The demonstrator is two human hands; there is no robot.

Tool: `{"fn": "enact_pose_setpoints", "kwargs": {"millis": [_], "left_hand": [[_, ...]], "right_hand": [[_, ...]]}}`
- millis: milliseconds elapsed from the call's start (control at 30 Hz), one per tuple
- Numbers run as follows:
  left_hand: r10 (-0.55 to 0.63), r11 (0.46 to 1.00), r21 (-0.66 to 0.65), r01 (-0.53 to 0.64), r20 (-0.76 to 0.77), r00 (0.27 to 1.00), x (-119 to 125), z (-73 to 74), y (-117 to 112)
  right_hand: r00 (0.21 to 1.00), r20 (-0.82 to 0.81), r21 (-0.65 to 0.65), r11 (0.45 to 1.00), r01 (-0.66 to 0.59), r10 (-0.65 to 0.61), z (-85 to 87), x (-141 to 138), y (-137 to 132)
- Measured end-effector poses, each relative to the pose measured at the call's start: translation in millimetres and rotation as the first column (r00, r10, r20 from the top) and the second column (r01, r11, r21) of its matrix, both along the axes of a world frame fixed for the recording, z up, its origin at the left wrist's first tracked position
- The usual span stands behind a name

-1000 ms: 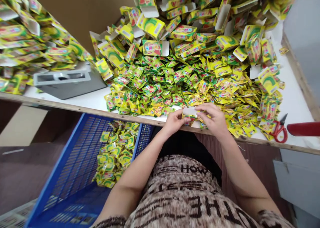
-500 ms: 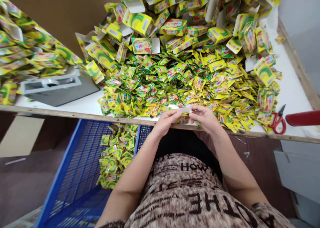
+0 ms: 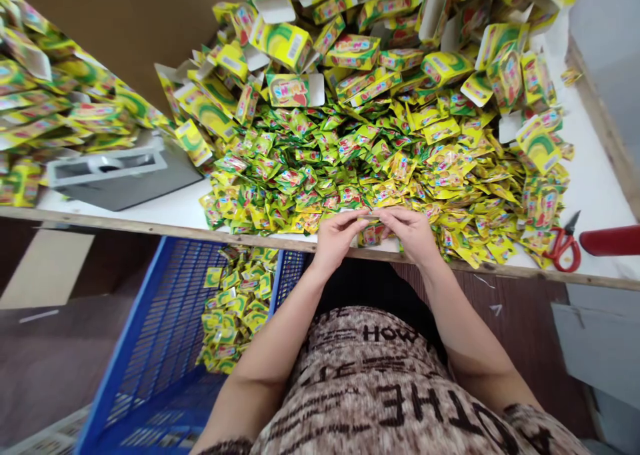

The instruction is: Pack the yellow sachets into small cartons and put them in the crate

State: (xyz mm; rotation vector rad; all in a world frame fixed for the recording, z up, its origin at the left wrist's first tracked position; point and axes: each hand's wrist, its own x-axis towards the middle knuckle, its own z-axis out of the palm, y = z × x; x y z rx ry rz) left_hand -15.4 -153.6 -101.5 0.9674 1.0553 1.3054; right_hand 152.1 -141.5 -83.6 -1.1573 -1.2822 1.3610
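At the table's front edge, my left hand [image 3: 339, 237] and my right hand [image 3: 409, 232] face each other with closed fingers. Between their fingertips is a small yellow-green printed box [image 3: 371, 236], its pale top edge pinched from both sides. My fingers cover part of it. Right behind them spreads a heap of small shiny yellow and green sachets [image 3: 345, 152]. A pile of similar printed boxes [image 3: 350, 52], several with white flaps standing up, rises behind the sachets.
A blue plastic crate [image 3: 145, 328] with filled boxes [image 3: 237, 308] stands below the table at left. On the tabletop are a grey tape dispenser [image 3: 125, 175], red-handled scissors [image 3: 564, 250] and a red bar-like object [image 3: 610, 240]. A brown cardboard panel [image 3: 145, 35] stands at back left.
The box's white flap, seen broad between my hands before, now shows only as a thin edge. My right fingers have closed in toward the left ones. The view has shifted slightly.
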Motion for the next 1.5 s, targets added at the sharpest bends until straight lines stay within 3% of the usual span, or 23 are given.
{"fn": "enact_pose_setpoints", "kwargs": {"millis": [233, 400, 600, 767, 867, 933, 1000, 1067, 1100, 1167, 1200, 1267, 1333, 1400, 1467, 1500], "left_hand": [[0.034, 0.998, 0.054, -0.027, -0.128, 0.991, 2.9, -5.4, 5.7], [0.044, 0.969, 0.244, 0.031, -0.297, 0.954, -2.9, -6.6, 7.9], [0.021, 0.939, 0.327, 0.102, -0.353, 0.935, -9.0, -13.6, 2.6], [0.031, 0.916, 0.375, 0.141, -0.418, 0.908, -8.2, -25.7, -8.5], [0.009, 0.901, 0.389, 0.192, -0.458, 0.889, -3.6, -29.0, -13.0], [0.017, 0.925, 0.349, 0.149, -0.43, 0.903, -1.2, -25.5, -14.5], [0.104, 0.955, 0.296, -0.003, -0.326, 0.94, -5.8, -16.1, -17.4], [0.177, 0.968, 0.214, -0.13, -0.222, 0.959, -24.3, -3.7, -24.7], [0.166, 0.978, 0.156, -0.135, -0.205, 0.965, -40.2, 1.4, -30.8], [0.021, 1.0, -0.014, -0.026, -0.263, 0.964, -83.8, 4.2, -49.2], [-0.094, 0.989, -0.136, 0.053, -0.311, 0.946, -109.6, 0.0, -61.5], [-0.282, 0.917, -0.383, 0.114, -0.417, 0.864, -162.4, -21.1, -91.3], [-0.291, 0.86, -0.506, -0.058, -0.582, 0.76, -208.8, -54.2, -124.1], [-0.346, 0.757, -0.593, -0.276, -0.721, 0.601, -242.5, -88.0, -153.6], [-0.431, 0.642, -0.632, -0.434, -0.766, 0.477, -261.4, -110.0, -174.3], [-0.452, 0.604, -0.647, -0.465, -0.759, 0.469, -265.1, -114.1, -180.4]], "right_hand": [[0.999, -0.028, -0.069, 0.997, 0.037, -0.039, -3.1, -1.0, 5.0], [1.0, -0.003, -0.003, 1.0, -0.008, 0.008, -6.7, 4.5, 3.6], [0.987, 0.158, 0.212, 0.977, -0.005, -0.03, -10.8, 6.1, 1.5], [0.923, 0.333, 0.461, 0.887, 0.02, -0.193, -20.6, 3.5, -21.9], [0.9, 0.377, 0.477, 0.879, 0.013, -0.218, -22.2, 4.5, -27.6], [0.876, 0.409, 0.456, 0.889, 0.044, -0.254, -20.0, 5.4, -15.9], [0.794, 0.474, 0.448, 0.881, 0.154, -0.38, -17.7, 4.8, 6.5], [0.633, 0.622, 0.435, 0.875, 0.21, -0.461, -17.4, 3.0, 31.1], [0.546, 0.704, 0.414, 0.887, 0.204, -0.454, -17.7, 2.3, 41.3], [0.438, 0.807, 0.368, 0.918, 0.149, -0.395, -17.8, 2.5, 54.2], [0.434, 0.821, 0.358, 0.927, 0.117, -0.372, -16.8, 3.7, 57.2], [0.508, 0.793, 0.362, 0.931, 0.054, -0.337, -12.0, 7.0, 60.4], [0.624, 0.744, 0.332, 0.943, -0.034, -0.24, -4.7, 6.5, 65.9], [0.706, 0.704, 0.254, 0.954, -0.157, -0.071, 1.1, -2.8, 77.7], [0.725, 0.685, 0.162, 0.955, -0.248, 0.072, 1.7, -20.7, 94.1], [0.712, 0.696, 0.118, 0.962, -0.247, 0.097, -0.3, -31.3, 101.9]]}}
